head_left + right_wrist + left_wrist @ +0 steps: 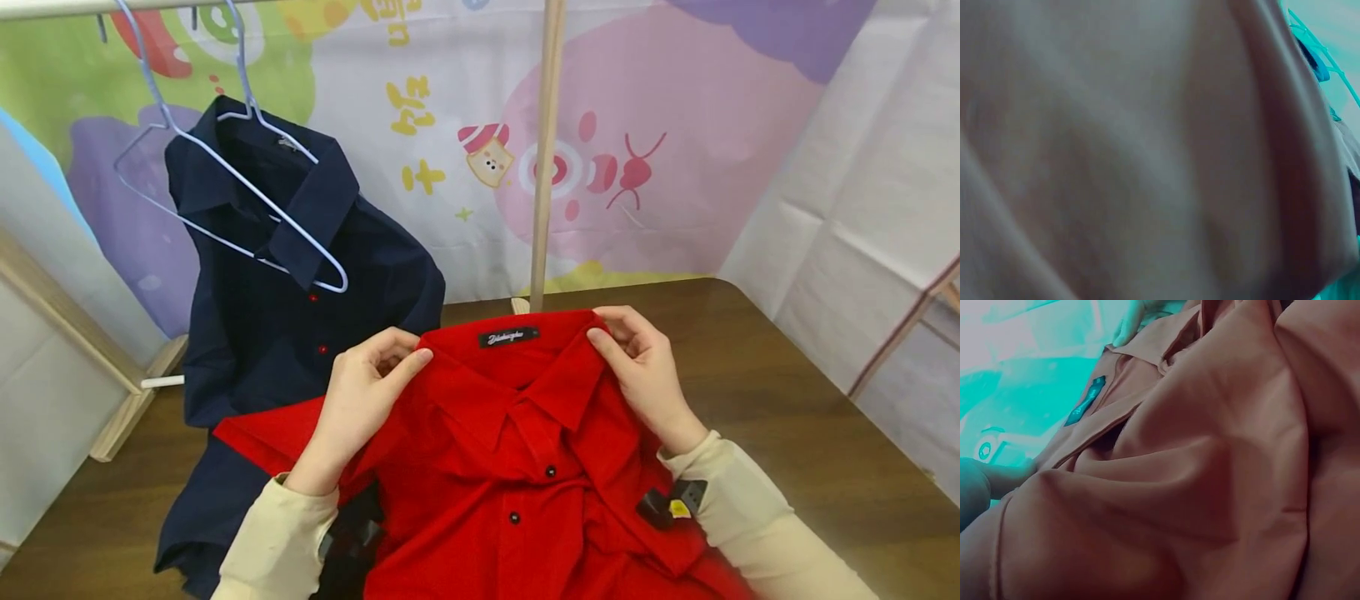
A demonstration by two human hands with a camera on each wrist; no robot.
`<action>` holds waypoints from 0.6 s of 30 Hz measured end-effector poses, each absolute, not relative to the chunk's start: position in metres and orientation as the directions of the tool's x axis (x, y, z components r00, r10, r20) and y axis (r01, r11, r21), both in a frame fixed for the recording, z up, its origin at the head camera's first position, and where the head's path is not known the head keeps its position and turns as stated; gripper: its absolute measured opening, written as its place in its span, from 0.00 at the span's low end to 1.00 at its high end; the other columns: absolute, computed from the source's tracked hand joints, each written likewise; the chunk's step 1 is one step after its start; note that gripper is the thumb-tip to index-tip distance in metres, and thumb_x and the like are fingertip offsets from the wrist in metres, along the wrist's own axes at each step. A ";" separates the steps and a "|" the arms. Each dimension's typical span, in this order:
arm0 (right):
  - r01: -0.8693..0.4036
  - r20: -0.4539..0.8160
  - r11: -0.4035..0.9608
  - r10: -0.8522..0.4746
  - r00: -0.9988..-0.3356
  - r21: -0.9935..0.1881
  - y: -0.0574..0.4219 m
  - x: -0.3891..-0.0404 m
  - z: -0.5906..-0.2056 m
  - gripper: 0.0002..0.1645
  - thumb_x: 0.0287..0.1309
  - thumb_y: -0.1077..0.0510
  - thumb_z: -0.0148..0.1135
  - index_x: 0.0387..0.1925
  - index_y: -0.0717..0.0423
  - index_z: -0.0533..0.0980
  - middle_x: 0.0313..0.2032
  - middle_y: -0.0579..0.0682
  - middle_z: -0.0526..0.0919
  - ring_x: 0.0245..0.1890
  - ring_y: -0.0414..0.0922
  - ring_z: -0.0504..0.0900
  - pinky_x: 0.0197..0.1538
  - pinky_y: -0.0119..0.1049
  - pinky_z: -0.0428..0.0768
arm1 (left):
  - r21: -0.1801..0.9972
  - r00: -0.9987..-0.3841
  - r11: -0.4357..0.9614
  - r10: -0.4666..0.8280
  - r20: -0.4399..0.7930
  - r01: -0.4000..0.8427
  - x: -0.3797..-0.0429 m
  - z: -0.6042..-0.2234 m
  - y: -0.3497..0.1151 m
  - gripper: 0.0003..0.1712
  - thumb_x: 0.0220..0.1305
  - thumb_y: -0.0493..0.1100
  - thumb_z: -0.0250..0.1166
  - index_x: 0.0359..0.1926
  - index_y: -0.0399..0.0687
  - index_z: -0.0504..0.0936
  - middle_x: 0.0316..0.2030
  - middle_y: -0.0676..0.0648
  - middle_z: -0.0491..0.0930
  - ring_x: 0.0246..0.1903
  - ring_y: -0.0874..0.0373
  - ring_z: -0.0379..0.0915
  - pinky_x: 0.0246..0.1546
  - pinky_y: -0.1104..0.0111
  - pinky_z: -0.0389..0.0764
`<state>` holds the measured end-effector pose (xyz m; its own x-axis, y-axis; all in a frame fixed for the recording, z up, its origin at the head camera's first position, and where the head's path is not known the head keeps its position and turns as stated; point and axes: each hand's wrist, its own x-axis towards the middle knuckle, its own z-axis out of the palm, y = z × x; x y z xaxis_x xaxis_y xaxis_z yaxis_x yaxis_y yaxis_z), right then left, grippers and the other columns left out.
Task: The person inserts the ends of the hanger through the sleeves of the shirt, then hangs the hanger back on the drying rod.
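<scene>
A red short-sleeved shirt (480, 442) with dark buttons and a black neck label (508, 336) is held up by its collar in the head view. My left hand (367, 383) pinches the collar's left end between thumb and fingers. At the collar's other end, my right hand (645, 358) pinches the cloth the same way. In the left wrist view the shirt (1210, 437) looks brownish, and the left hand (997, 481) shows at the left edge. Blurred shirt cloth (1116, 150) fills most of the right wrist view.
Left of the red shirt, a navy shirt (255, 358) hangs on a pale blue hanger, with another pale blue hanger (232, 171) in front of it, both from a rail (67, 8). A wooden post (546, 158) stands behind the brown table (757, 383). A printed cloth backdrop (480, 242) hangs behind.
</scene>
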<state>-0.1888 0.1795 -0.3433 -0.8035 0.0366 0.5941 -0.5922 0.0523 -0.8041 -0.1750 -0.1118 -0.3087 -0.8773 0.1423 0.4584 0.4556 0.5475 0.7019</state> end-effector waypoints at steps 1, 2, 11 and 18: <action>-0.594 0.595 0.044 0.032 -0.803 -0.803 0.180 -0.188 -0.342 0.14 0.55 0.70 0.56 0.42 0.56 0.75 0.30 0.38 0.82 0.27 0.33 0.76 0.32 0.24 0.72 | 0.696 -0.873 0.548 0.146 0.466 0.464 -0.175 -0.308 -0.112 0.07 0.58 0.47 0.63 0.34 0.51 0.81 0.25 0.54 0.81 0.22 0.64 0.72 0.25 0.73 0.72; -0.596 0.597 0.038 0.023 -0.802 -0.802 0.180 -0.187 -0.341 0.14 0.56 0.70 0.55 0.43 0.56 0.75 0.31 0.38 0.82 0.27 0.33 0.76 0.32 0.24 0.72 | 0.691 -0.869 0.549 0.149 0.473 0.470 -0.175 -0.307 -0.112 0.07 0.58 0.48 0.63 0.34 0.51 0.81 0.25 0.54 0.81 0.22 0.64 0.72 0.25 0.73 0.72; -0.612 0.614 0.071 0.017 -0.789 -0.788 0.181 -0.181 -0.333 0.12 0.56 0.70 0.56 0.43 0.61 0.75 0.28 0.39 0.81 0.25 0.34 0.74 0.30 0.24 0.71 | 0.679 -0.870 0.564 0.165 0.465 0.470 -0.171 -0.305 -0.123 0.04 0.59 0.47 0.62 0.33 0.54 0.80 0.21 0.55 0.78 0.19 0.63 0.70 0.23 0.73 0.72; -0.632 0.633 0.032 0.012 -0.774 -0.774 0.180 -0.181 -0.333 0.12 0.55 0.72 0.55 0.43 0.66 0.74 0.29 0.40 0.81 0.25 0.35 0.74 0.30 0.24 0.71 | 0.643 -0.809 0.527 0.165 0.564 0.556 -0.162 -0.295 -0.135 0.02 0.59 0.41 0.62 0.32 0.52 0.81 0.24 0.54 0.81 0.21 0.63 0.73 0.23 0.75 0.74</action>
